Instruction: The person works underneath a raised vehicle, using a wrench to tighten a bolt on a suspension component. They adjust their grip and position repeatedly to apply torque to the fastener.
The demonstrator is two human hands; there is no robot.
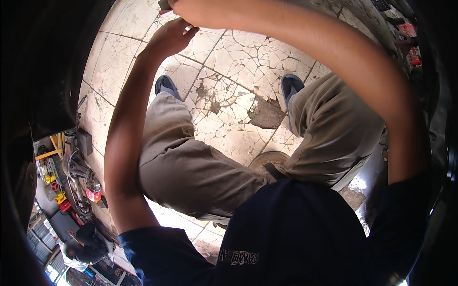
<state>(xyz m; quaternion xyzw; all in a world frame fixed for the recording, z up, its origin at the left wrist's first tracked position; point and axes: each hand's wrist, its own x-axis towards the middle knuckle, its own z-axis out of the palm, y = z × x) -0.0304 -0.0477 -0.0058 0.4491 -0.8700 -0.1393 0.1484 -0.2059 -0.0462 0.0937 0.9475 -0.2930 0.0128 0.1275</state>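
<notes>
Both my arms reach far forward to the top edge of the head view, where the hands meet. My left hand (172, 38) has its fingers curled up against the underside of the other hand, its thumb standing a little off. Just above it, my right hand (193, 13) is closed, and the top edge cuts part of it off. A small dark and reddish piece (165, 6) shows beside the right fingers. Its kind cannot be made out, nor whether one or both hands grip it.
Beneath lies a cracked, pale tiled floor (229, 52) with a broken-out hole (265, 113). My knees are spread over a round seat (269, 159). Metal parts (78, 167) and tools lie at left, near another person (88, 243). Red plastic crates (410, 43) stand at far right. Dark shapes border both sides.
</notes>
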